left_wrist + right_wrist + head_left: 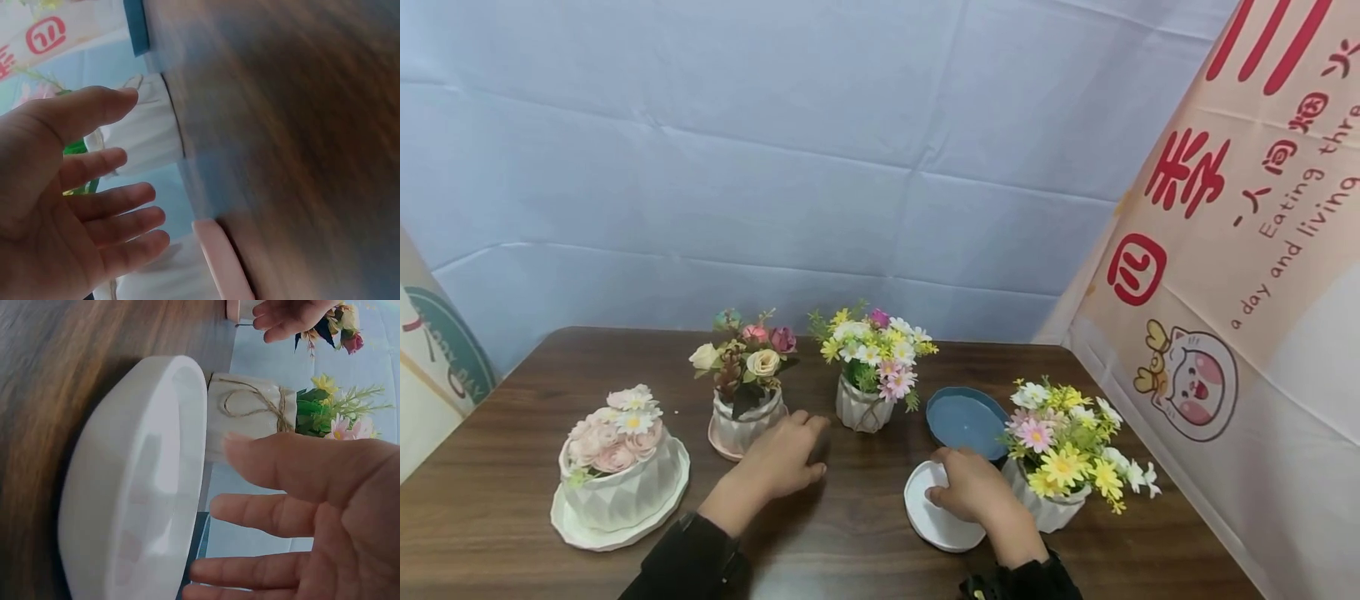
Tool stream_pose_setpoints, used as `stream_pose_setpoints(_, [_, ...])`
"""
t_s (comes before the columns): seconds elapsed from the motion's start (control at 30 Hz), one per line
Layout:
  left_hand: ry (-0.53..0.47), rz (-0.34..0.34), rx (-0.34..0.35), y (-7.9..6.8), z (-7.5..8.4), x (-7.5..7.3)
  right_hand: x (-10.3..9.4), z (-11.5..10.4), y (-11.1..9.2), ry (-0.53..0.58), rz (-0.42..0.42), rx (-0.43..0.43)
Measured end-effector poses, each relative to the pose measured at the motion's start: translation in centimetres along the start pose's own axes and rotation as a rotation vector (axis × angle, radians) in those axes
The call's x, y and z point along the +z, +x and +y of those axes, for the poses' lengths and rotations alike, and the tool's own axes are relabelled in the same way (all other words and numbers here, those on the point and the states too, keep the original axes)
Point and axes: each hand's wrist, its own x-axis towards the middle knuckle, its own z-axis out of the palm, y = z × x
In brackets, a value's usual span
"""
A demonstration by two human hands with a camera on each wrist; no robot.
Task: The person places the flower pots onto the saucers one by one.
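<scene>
On a clock centred on the table [850,533], twelve at the far edge, the white dish [938,523] sits at four; the right hand [973,490] is over its far rim, fingers straight and spread, gripping nothing, though whether it touches the dish I cannot tell; just beyond the hand, towards three, stands the right pot [1051,510] of daisies [1063,467]; at nine, the left pot [625,500], filled with pink blooms [613,450], stands on a white plate [587,540]; nearer the centre, also towards nine, is the left hand [786,458], well apart from the other, fingers extended and holding nothing; just beside it, at ten, the rose pot [741,427] stands on a pink saucer [718,446]; the blue plate [966,417] lies at two; the middle pot [861,406], tied with twine, stands at twelve; behind hangs a pale blue cloth [775,208].
</scene>
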Motion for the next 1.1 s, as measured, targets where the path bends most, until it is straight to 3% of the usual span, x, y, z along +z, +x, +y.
stream_pose_setpoints(0.33, [0.039, -0.024, 0.003, 0.9, 0.1, 0.3, -0.2, 1.3, -0.7, -0.009, -0.001, 0.051])
stream_pose_setpoints(0.7, [-0.063, -0.023, 0.003, 2.4, 0.2, 0.7, -0.4, 2.1, -1.0, 0.017, -0.08, 0.109])
stream_pose_setpoints(0.87, [-0.145, -0.033, -0.094, 2.9, 0.3, 1.1, -0.4, 2.3, -0.9, 0.021, -0.095, 0.134])
stream_pose_setpoints(1.1, [-0.324, 0.017, -0.239, 3.5, 0.5, 1.3, -0.3, 2.5, -0.8, 0.036, -0.13, 0.181])
